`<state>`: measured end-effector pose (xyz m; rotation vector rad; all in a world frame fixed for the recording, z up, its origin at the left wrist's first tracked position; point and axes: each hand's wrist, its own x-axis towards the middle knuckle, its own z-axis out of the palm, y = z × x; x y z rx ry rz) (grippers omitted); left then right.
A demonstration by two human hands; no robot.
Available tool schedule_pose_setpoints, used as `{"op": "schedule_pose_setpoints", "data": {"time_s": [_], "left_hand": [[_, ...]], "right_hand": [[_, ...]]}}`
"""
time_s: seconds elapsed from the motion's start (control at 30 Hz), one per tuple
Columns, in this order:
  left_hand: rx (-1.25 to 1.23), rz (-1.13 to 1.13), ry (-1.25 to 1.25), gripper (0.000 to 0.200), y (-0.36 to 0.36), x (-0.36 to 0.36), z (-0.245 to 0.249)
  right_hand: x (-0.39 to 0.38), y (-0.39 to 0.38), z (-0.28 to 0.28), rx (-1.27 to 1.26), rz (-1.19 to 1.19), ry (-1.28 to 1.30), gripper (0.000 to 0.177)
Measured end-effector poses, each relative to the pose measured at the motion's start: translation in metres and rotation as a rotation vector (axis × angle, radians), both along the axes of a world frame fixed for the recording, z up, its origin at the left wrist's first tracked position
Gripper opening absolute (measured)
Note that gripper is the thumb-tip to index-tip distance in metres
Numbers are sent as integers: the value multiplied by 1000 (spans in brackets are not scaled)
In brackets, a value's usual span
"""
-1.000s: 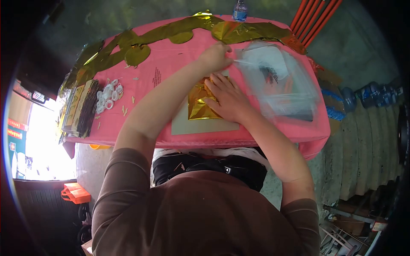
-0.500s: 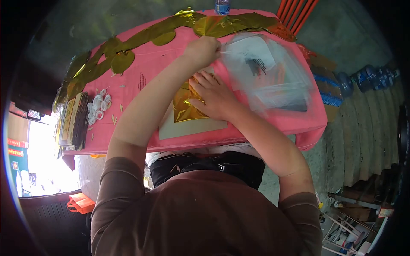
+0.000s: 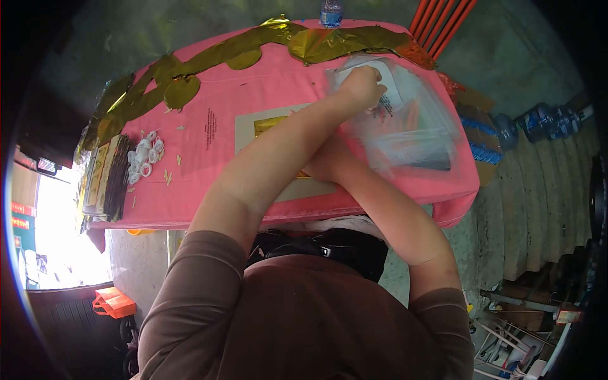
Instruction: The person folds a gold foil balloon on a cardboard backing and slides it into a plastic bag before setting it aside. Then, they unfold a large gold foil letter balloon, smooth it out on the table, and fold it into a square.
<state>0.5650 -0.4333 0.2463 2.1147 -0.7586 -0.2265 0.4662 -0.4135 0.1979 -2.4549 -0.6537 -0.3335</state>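
The left hand (image 3: 364, 88) curled its fingers over the clear plastic bags (image 3: 415, 130) in the head view; whether it gripped one could not be told, nor could the grip of the mostly hidden right hand (image 3: 322, 163). Half a second earlier the left hand was just left of the bags; now its forearm crossed above the right hand. The bags' contents were unclear. The gold foil (image 3: 267, 125), shiny, lay partly covered on a grey board (image 3: 246, 132), left of the bags.
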Motion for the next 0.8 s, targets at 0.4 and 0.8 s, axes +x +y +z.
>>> {"op": "schedule_pose_setpoints", "data": {"time_s": [0.4, 0.8], "left_hand": [[-198, -88, -9, 35, 30, 10, -1], [-34, 215, -455, 41, 71, 32, -17]], "right_hand": [[2, -1, -12, -147, -12, -134, 46], [3, 0, -14, -166, -30, -136, 51]]}}
